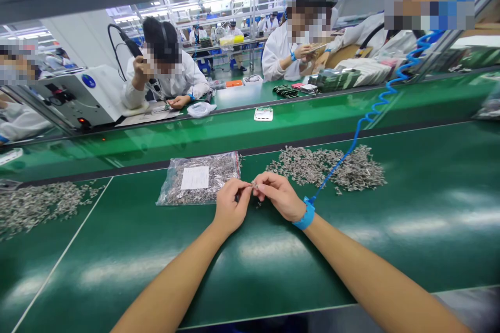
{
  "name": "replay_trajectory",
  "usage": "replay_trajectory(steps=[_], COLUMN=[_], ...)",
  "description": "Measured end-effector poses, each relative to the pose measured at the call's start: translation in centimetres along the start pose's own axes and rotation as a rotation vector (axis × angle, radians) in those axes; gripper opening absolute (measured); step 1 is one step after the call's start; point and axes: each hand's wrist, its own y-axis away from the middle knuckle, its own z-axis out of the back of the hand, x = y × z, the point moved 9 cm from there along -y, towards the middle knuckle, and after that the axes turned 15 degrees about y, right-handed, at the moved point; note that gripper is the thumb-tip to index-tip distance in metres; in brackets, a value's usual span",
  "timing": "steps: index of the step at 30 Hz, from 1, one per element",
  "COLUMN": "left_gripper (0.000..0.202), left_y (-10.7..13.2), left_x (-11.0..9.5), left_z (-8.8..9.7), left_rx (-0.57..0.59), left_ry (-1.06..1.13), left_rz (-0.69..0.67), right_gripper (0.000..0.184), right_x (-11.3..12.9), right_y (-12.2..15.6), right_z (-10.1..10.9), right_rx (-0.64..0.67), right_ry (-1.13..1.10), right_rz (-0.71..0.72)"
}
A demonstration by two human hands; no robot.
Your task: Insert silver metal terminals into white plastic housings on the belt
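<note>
My left hand point(231, 207) and my right hand point(282, 196) meet over the green table, fingertips pinched together. Between them is a tiny silvery metal part point(254, 186), held by both hands; its exact shape is too small to make out. Behind my left hand lies a clear plastic bag point(223, 166) full of similar parts, with a white label point(195, 178) on it. Beyond my right hand, loose metal parts spread in a heap point(357, 170). A blue wrist strap point(304, 214) circles my right wrist.
A coiled blue cord point(355, 135) runs from the strap up to the right. Another heap of parts point(42, 205) lies at the left. Past the green belt point(219, 132), which carries a white casing point(263, 114), co-workers in white sit at their bench.
</note>
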Motion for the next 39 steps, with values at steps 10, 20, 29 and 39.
replay_trajectory(steps=[10, 20, 29, 39], left_gripper=[0.01, 0.01, 0.012, 0.01], left_y=[0.1, 0.3, 0.3, 0.6], left_x=[-0.1, -0.1, 0.1, -0.2], left_z=[-0.2, -0.2, -0.7, -1.7], left_rx=[0.022, 0.026, 0.075, 0.177], left_ry=[-0.018, -0.02, -0.008, -0.044], left_rz=[-0.003, -0.014, 0.004, -0.051], right_gripper=[0.019, 0.024, 0.028, 0.031], right_x=[1.4, 1.5, 1.4, 0.6], right_y=[0.0, -0.1, -0.4, -0.4], right_z=[0.9, 0.1, 1.2, -0.1], right_rx=[-0.083, -0.047, -0.063, 0.156], right_ry=[0.182, 0.192, 0.085, 0.165], right_rz=[0.056, 0.018, 0.012, -0.163])
